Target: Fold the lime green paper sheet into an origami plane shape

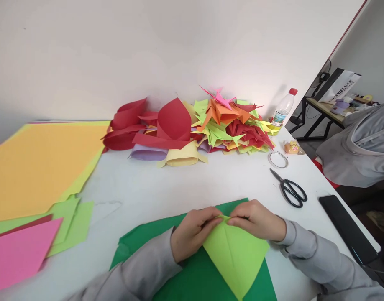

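Note:
A light green paper sheet [237,255], turned like a diamond with a crease down its middle, is held at its top corner by both hands. My left hand [192,232] pinches that corner from the left, thumb and forefinger together. From the right, my right hand [257,219] grips the same corner between thumb and fingers, close to the left fingertips. Beneath the sheet lies a larger dark green sheet [142,238] on the white table [142,184].
Folded paper shapes [223,125] are heaped along the wall beside red paper pieces [175,121]. Orange sheets [47,163] and a pink sheet [22,259] lie left. Scissors [290,190], a tape roll [277,159], a bottle [284,106] and a black phone-like slab [347,228] are right. Another person's grey sleeve [339,154] shows beyond.

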Demonstrator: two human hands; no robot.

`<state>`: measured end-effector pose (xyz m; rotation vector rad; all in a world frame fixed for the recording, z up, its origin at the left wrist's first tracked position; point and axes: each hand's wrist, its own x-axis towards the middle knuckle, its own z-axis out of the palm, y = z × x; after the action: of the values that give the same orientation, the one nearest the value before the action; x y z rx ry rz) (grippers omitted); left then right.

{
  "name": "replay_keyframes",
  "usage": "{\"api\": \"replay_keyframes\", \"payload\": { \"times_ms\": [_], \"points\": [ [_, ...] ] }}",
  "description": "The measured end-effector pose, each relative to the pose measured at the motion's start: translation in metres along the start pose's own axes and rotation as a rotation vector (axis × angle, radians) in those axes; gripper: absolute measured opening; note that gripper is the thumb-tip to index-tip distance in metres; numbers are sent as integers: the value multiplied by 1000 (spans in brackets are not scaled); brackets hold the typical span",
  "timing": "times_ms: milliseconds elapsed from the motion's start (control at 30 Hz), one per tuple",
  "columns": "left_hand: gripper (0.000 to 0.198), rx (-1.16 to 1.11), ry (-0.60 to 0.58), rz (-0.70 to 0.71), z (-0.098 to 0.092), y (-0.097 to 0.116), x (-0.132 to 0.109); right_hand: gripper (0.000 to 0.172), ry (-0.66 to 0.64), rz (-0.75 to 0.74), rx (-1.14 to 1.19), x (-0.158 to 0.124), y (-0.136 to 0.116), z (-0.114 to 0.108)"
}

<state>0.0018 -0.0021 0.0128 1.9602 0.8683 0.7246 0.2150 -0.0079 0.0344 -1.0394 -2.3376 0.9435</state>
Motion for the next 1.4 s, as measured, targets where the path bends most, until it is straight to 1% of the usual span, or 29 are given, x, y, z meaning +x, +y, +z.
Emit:
{"api": "replay_keyframes", "payload": {
  "times_ms": [33, 100, 200, 267, 333, 400, 467, 533, 600, 667, 767, 800, 933, 967, 1033, 1167, 1233, 1400],
  "points": [
    [25, -51, -33, -32, 2, 1, -1, 45, -38, -30, -27, 0, -1, 1],
    [26, -187, -79, -127, 4, 1, -3, 49, -39, -56, -21, -1, -1, 2],
    [30, -328, -122, -238, 3, 0, -4, 42, 41, 20, 134, -2, 2, 1],
    [31, -324, -132, -238, 1, 0, -3, 37, 32, 105, 272, -2, 4, 1],
    [30, -291, -129, -223, 1, 2, -1, 37, -16, 172, 397, -1, 5, 3],
    [29, -255, -109, -184, 1, 4, 1, 37, -34, 203, 488, 1, 4, 8],
    [28, -227, -80, -144, 2, 7, 2, 38, 5, 202, 526, 2, 3, 13],
    [27, -239, -70, -153, 2, 8, 2, 38, 62, 181, 508, 2, 2, 16],
    [28, -292, -98, -212, 2, 7, 1, 36, 120, 153, 474, 2, 0, 17],
    [31, -356, -127, -274, 2, 6, 0, 32, 187, 134, 449, 1, -1, 15],
    [36, -411, -129, -326, 1, 3, 0, 29, 264, 137, 459, 1, -2, 11],
    [37, -417, -128, -330, 1, 2, 1, 29, 258, 149, 478, 2, -1, 10],
    [39, -424, -158, -335, 1, 2, 2, 34, 145, 199, 552, 3, 1, 11],
    [40, -438, -161, -344, 2, 2, 3, 35, 143, 197, 543, 3, 1, 11],
    [41, -491, -140, -376, 2, 1, 3, 37, 195, 180, 493, 3, 1, 12],
    [44, -591, -55, -420, 2, 1, 4, 34, 331, 152, 425, 2, 1, 10],
    [44, -610, -25, -424, 2, 1, 4, 33, 356, 149, 411, 2, 1, 10],
    [43, -654, 50, -440, 2, 2, 3, 35, 373, 175, 400, 2, 2, 13]
  ]
}}
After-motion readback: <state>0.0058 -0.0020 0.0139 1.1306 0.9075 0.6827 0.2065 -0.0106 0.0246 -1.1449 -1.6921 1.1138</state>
